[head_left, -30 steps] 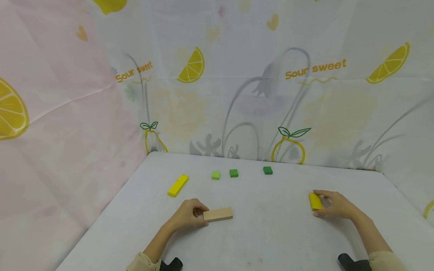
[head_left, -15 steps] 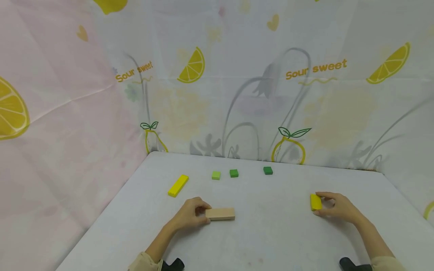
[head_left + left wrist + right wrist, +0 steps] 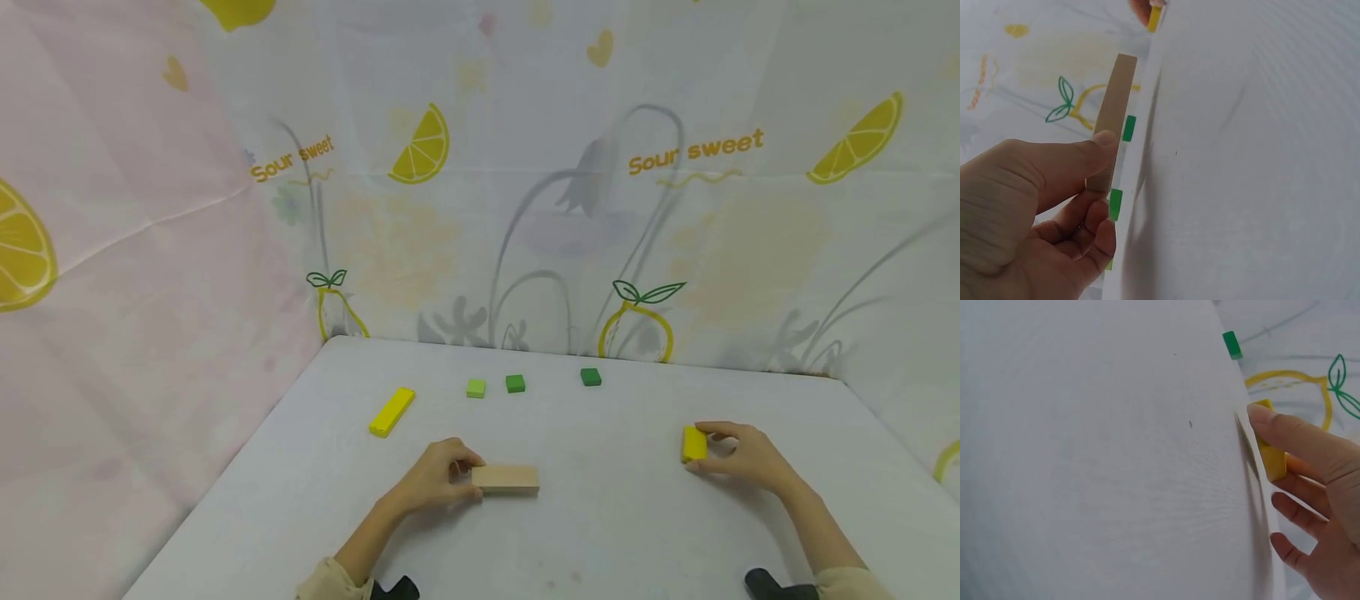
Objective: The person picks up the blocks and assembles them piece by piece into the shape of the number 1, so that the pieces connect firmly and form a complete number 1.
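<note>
My left hand (image 3: 442, 477) pinches the left end of a plain wooden block (image 3: 512, 479), thumb on the near side and fingers on the far side. The block's long side runs left to right in the head view. In the left wrist view, thumb and fingers grip the wooden block (image 3: 1115, 94) at its end. Over on the right, my right hand (image 3: 750, 457) holds a short yellow block (image 3: 693, 445) between thumb and fingers. The right wrist view shows the thumb across this yellow block (image 3: 1272, 459), with the lower fingers spread below it.
A longer yellow block (image 3: 392, 412) lies at the left of the white table (image 3: 600, 533). Toward the back stand a light green block (image 3: 476, 388), a mid-green block (image 3: 515, 383) and a dark green block (image 3: 591, 377). A lemon-print cloth (image 3: 465, 233) hangs behind the table.
My left hand has moved to the right with the wooden block, and the block has turned from a slant to level across the view. The right hand and its yellow block have barely shifted.
</note>
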Demonstrator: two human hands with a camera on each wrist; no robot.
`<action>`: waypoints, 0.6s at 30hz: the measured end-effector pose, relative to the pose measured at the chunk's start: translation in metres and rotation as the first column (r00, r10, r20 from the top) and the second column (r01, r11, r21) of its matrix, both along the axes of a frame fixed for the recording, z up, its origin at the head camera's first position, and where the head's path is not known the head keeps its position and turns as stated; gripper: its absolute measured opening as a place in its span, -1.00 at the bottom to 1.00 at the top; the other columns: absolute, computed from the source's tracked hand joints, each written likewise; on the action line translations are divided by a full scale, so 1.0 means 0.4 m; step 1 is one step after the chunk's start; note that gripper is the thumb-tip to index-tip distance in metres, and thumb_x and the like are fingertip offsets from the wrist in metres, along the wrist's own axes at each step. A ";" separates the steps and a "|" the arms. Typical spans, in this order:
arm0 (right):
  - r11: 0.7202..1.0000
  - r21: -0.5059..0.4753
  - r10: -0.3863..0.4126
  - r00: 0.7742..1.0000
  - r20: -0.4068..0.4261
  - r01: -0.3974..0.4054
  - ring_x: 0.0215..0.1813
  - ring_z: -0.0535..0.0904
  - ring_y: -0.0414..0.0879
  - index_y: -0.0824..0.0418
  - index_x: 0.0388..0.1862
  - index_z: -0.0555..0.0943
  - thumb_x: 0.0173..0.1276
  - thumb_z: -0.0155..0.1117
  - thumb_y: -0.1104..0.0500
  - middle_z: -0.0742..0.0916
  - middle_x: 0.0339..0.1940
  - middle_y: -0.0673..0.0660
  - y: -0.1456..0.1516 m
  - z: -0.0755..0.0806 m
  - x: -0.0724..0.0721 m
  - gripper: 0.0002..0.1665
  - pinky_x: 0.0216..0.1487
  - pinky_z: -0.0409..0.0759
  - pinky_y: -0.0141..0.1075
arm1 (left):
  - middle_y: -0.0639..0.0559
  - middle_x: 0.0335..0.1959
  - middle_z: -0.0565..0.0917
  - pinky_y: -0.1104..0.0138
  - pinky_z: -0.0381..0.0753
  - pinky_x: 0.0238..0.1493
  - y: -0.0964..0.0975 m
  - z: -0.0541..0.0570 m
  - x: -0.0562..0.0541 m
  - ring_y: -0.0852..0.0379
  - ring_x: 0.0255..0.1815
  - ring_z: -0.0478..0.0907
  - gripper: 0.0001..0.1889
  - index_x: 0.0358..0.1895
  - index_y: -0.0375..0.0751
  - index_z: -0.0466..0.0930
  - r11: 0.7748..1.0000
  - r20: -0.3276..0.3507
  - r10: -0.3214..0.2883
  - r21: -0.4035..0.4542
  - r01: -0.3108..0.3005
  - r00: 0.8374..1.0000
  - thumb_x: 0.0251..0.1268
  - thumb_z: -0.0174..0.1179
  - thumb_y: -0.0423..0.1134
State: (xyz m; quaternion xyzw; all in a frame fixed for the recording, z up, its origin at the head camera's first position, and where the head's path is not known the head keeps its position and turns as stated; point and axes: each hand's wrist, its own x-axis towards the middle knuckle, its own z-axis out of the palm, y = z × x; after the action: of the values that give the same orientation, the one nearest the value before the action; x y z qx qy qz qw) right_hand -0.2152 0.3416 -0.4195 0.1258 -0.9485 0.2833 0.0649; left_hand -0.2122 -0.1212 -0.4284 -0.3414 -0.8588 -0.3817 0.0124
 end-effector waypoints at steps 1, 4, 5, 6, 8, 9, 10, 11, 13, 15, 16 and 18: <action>1.000 -0.005 -0.007 1.000 0.005 0.007 -0.09 0.54 0.21 0.40 0.01 0.59 -0.09 0.56 0.05 0.66 -0.05 0.38 -0.002 0.001 -0.001 -0.29 -0.16 0.52 0.04 | 0.06 -0.41 0.58 0.42 0.50 -0.31 0.003 0.001 0.001 0.19 -0.37 0.45 -0.68 -0.22 -0.36 0.67 1.000 -0.003 -0.004 -0.001 0.004 1.000 -0.11 0.45 -0.31; 1.000 -0.004 -0.008 1.000 -0.004 0.008 -0.10 0.54 0.18 0.40 0.01 0.59 -0.09 0.55 0.04 0.66 -0.06 0.37 -0.008 0.002 -0.004 -0.30 -0.16 0.54 0.02 | 0.06 -0.41 0.58 0.42 0.51 -0.30 0.013 0.004 0.004 0.19 -0.37 0.45 -0.68 -0.23 -0.36 0.67 1.000 -0.008 -0.017 0.000 0.017 1.000 -0.12 0.45 -0.32; 1.000 -0.006 -0.006 1.000 -0.012 0.006 -0.11 0.54 0.16 0.41 0.00 0.60 -0.09 0.56 0.05 0.67 -0.07 0.36 -0.010 0.001 -0.005 -0.30 -0.16 0.54 0.00 | 0.06 -0.42 0.58 0.42 0.51 -0.30 0.016 0.004 0.004 0.19 -0.37 0.46 -0.68 -0.23 -0.36 0.67 1.000 -0.008 -0.020 -0.001 0.020 1.000 -0.12 0.45 -0.33; 1.000 -0.006 -0.004 1.000 -0.021 0.004 -0.12 0.55 0.14 0.41 -0.01 0.60 -0.09 0.56 0.06 0.67 -0.07 0.35 -0.012 0.001 -0.006 -0.31 -0.16 0.55 -0.01 | 0.06 -0.42 0.58 0.42 0.51 -0.30 0.019 0.005 0.004 0.19 -0.37 0.46 -0.68 -0.23 -0.36 0.67 1.000 -0.007 -0.022 -0.002 0.022 1.000 -0.13 0.45 -0.33; 1.000 -0.012 0.001 0.999 -0.034 -0.001 -0.14 0.55 0.12 0.42 -0.02 0.60 -0.10 0.56 0.08 0.68 -0.08 0.34 -0.017 0.001 -0.008 -0.32 -0.16 0.56 -0.01 | 0.06 -0.42 0.58 0.42 0.50 -0.31 0.023 0.005 0.005 0.20 -0.37 0.45 -0.69 -0.23 -0.35 0.67 1.000 0.001 -0.022 -0.005 0.022 1.000 -0.13 0.45 -0.34; 1.000 -0.017 0.006 0.999 -0.036 -0.006 -0.14 0.55 0.12 0.42 -0.02 0.60 -0.09 0.56 0.09 0.68 -0.08 0.35 -0.019 0.002 -0.009 -0.33 -0.16 0.56 0.00 | 0.07 -0.42 0.57 0.43 0.50 -0.31 0.025 0.005 0.006 0.20 -0.37 0.45 -0.69 -0.23 -0.35 0.67 1.000 0.003 -0.022 -0.007 0.022 1.000 -0.13 0.45 -0.34; 1.000 -0.023 0.004 0.999 -0.032 -0.005 -0.13 0.55 0.13 0.42 -0.02 0.60 -0.09 0.56 0.09 0.68 -0.08 0.34 -0.023 0.003 -0.009 -0.33 -0.15 0.57 0.00 | 0.07 -0.42 0.57 0.43 0.50 -0.31 0.027 0.005 0.006 0.21 -0.37 0.45 -0.69 -0.23 -0.35 0.67 1.000 0.006 -0.021 -0.010 0.021 1.000 -0.13 0.45 -0.35; 0.999 -0.033 0.010 0.999 -0.031 -0.011 -0.13 0.54 0.15 0.43 -0.02 0.60 -0.09 0.55 0.11 0.68 -0.07 0.35 -0.025 0.004 -0.009 -0.34 -0.15 0.56 0.02 | 0.07 -0.42 0.57 0.43 0.50 -0.31 0.029 0.006 0.006 0.21 -0.37 0.45 -0.69 -0.23 -0.35 0.67 1.000 0.010 -0.021 -0.011 0.021 1.000 -0.13 0.45 -0.34; 0.999 -0.038 0.012 1.000 -0.028 -0.013 -0.11 0.54 0.18 0.43 -0.02 0.60 -0.08 0.55 0.11 0.67 -0.07 0.36 -0.031 0.007 -0.008 -0.34 -0.15 0.56 0.03 | 0.07 -0.42 0.57 0.43 0.49 -0.31 0.033 0.007 0.008 0.21 -0.37 0.45 -0.69 -0.23 -0.35 0.67 1.000 0.021 -0.021 -0.011 0.021 1.000 -0.12 0.45 -0.35; 0.999 -0.041 0.014 1.000 -0.027 -0.016 -0.10 0.53 0.20 0.43 -0.02 0.60 -0.08 0.55 0.11 0.67 -0.07 0.35 -0.036 0.008 -0.008 -0.35 -0.16 0.56 0.01 | 0.07 -0.42 0.58 0.43 0.49 -0.31 0.036 0.008 0.010 0.23 -0.37 0.44 -0.69 -0.23 -0.35 0.67 1.000 0.025 -0.025 -0.009 0.026 0.999 -0.12 0.45 -0.35; 0.999 -0.040 0.014 0.999 -0.029 -0.015 -0.10 0.53 0.19 0.43 -0.02 0.60 -0.08 0.55 0.11 0.68 -0.07 0.35 -0.038 0.009 -0.009 -0.35 -0.16 0.56 -0.01 | 0.07 -0.42 0.57 0.43 0.49 -0.31 0.038 0.008 0.011 0.23 -0.37 0.44 -0.69 -0.23 -0.36 0.67 1.000 0.031 -0.030 -0.006 0.030 0.999 -0.12 0.45 -0.34; 0.999 -0.038 0.014 0.999 -0.033 -0.016 -0.11 0.53 0.18 0.42 -0.03 0.60 -0.08 0.55 0.11 0.68 -0.08 0.33 -0.041 0.008 -0.010 -0.35 -0.17 0.55 -0.04 | 0.07 -0.42 0.57 0.44 0.49 -0.31 0.041 0.007 0.012 0.24 -0.37 0.43 -0.69 -0.23 -0.36 0.68 0.999 0.038 -0.041 -0.003 0.041 0.998 -0.12 0.45 -0.34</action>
State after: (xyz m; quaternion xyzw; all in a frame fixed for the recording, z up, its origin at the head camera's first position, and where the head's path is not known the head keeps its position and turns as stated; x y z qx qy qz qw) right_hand -0.2191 0.3252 -0.4165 0.1363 -0.9408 0.2998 0.0808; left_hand -0.2073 -0.1046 -0.4257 -0.3515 -0.8525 -0.3867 -0.0123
